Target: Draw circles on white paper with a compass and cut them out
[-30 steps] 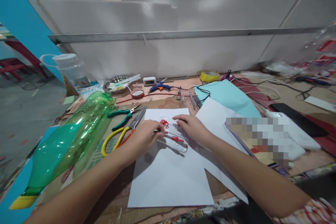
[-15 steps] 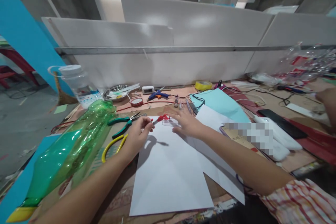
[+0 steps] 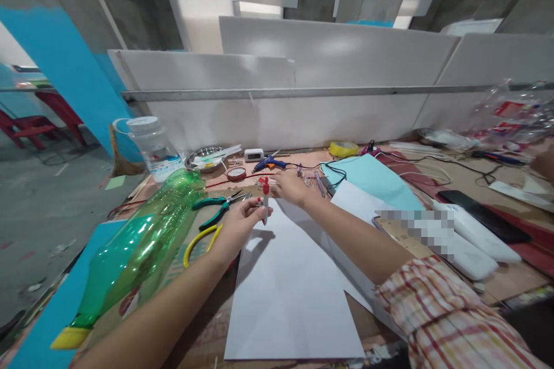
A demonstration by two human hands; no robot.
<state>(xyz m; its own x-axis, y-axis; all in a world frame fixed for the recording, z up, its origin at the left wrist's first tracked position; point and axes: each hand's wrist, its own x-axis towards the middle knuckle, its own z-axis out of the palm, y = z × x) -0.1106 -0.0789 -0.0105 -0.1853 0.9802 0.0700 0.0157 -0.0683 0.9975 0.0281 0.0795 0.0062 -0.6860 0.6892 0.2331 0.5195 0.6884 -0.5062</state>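
My left hand [image 3: 242, 222] pinches a drawing compass [image 3: 266, 199] with a red head and grey legs, upright over the white paper [image 3: 294, 305]. Just behind it my right hand [image 3: 289, 186] stretches leftward, its fingertips closed on what looks like a small clear plastic piece [image 3: 262, 183], partly hidden by the compass head. Left of my left hand lie teal-handled pliers [image 3: 214, 209] and a yellow-handled tool [image 3: 201, 242].
A green plastic bottle [image 3: 134, 253] lies along the left side. Toward the back are a clear jug [image 3: 153, 147], a metal bowl [image 3: 203, 160], a blue glue gun [image 3: 270, 164] and yellow tape [image 3: 344, 149]. Light-blue paper [image 3: 372, 181] and a black phone [image 3: 482, 216] lie right.
My left hand has turned the compass from lying slanted to upright. My right hand has moved away from me and left, along with the clear piece. The view has shifted slightly.
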